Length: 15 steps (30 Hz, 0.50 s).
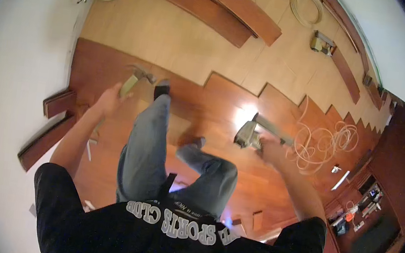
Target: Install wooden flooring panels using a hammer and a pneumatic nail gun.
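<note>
My left hand (110,99) is closed around the yellow-green handle of a claw hammer (129,85), lifted over the laid floorboards beside my foot. The hammer's metal head is slightly blurred and points away from me. My right hand (271,149) grips a nail gun (247,133) above the reddish-brown floor (252,170), to the right of my knees. A bright light reflection lies just beyond this gun. Past both tools, the stepped edge of the laid boards (232,87) meets the paler underlayer.
Loose planks (201,10) lie at the far side on the pale underlayer (172,47). A second nail gun (322,42) and a coiled hose (306,8) are far right. Tangled hose (332,142) spreads beyond my right hand. Short board pieces (49,138) lean near the left wall.
</note>
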Each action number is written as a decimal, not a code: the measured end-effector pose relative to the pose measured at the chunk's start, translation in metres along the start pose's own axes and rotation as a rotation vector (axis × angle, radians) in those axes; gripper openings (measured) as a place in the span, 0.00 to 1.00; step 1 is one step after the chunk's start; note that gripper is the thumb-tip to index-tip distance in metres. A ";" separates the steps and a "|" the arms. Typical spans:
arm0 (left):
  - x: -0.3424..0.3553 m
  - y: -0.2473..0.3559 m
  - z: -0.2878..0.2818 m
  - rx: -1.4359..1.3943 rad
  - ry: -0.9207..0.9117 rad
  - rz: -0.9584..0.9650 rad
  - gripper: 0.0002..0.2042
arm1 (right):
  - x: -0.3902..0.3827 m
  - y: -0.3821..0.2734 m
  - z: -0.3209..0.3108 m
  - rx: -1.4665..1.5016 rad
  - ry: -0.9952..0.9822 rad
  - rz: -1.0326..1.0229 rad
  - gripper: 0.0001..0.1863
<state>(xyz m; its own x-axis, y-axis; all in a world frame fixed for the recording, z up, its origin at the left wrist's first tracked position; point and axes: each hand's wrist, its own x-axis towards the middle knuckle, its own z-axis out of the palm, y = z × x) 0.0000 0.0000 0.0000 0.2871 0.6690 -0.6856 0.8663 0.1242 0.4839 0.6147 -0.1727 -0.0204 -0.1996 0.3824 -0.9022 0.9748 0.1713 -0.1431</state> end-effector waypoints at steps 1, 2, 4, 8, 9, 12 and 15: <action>0.028 -0.004 -0.009 0.003 0.007 -0.106 0.31 | 0.020 0.000 0.005 0.003 0.007 -0.002 0.21; 0.059 -0.006 -0.009 0.009 -0.006 -0.198 0.27 | 0.069 0.048 0.040 0.016 0.128 0.020 0.19; 0.150 -0.087 0.050 0.207 0.085 -0.104 0.25 | 0.185 0.061 0.061 -0.006 0.211 0.116 0.16; 0.361 -0.165 0.105 0.356 0.231 0.088 0.26 | 0.336 0.121 0.001 -0.104 0.324 0.343 0.18; 0.380 -0.182 0.125 0.403 0.262 0.136 0.27 | 0.360 0.121 0.007 -0.125 0.359 0.335 0.20; 0.429 -0.202 0.156 0.303 0.329 0.243 0.28 | 0.408 0.137 0.022 -0.049 0.440 0.382 0.23; 0.461 -0.193 0.170 0.149 0.379 0.231 0.29 | 0.431 0.168 0.041 0.017 0.569 0.418 0.28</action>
<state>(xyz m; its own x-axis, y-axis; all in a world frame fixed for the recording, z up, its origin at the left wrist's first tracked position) 0.0344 0.1599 -0.5017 0.3334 0.8909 -0.3084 0.8545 -0.1473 0.4981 0.6964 -0.0170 -0.4497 0.1748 0.8293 -0.5307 0.9817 -0.1055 0.1585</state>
